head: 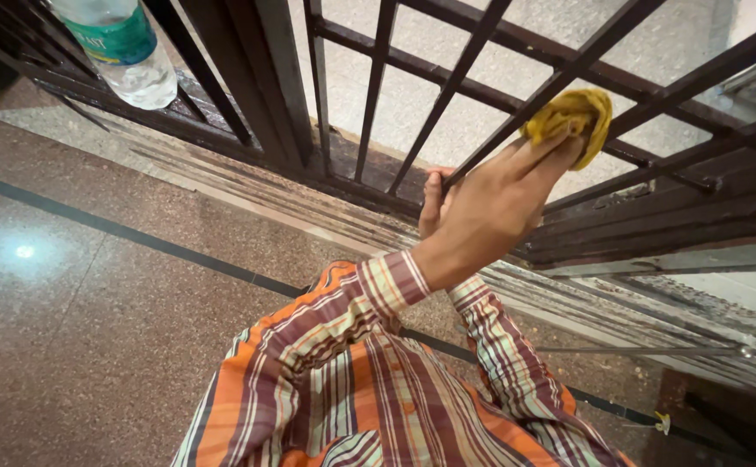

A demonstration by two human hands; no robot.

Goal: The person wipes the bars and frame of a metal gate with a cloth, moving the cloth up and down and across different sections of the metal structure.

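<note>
as i look down from the head camera, i see one yellow cloth (572, 117) pressed on a dark bar of the metal gate (265, 95). the cloth sits right at the tips of my left hand (499, 203), up and to the right of the palm. that hand's grip is mostly open, with the fingers (551, 151) long and flat on the cloth, pushing it on the bar, not curled around it. part of the cloth pokes out above the fingertips.

my right hand (434, 199) is just below and behind the left hand, touching it or nearly so. its grip is closed around one thin gate bar. i can only see a few of its fingers, because the left hand hides the rest.

i count two hands, one cloth, and one clear plastic bottle (123, 47) with a green label. the bottle is far from the cloth, at the top left, tilted against the gate bars. both arms wear a striped shirt (352, 389) in orange, white and dark red. the speckled brown floor (92, 285) has one dark line running across it.
</note>
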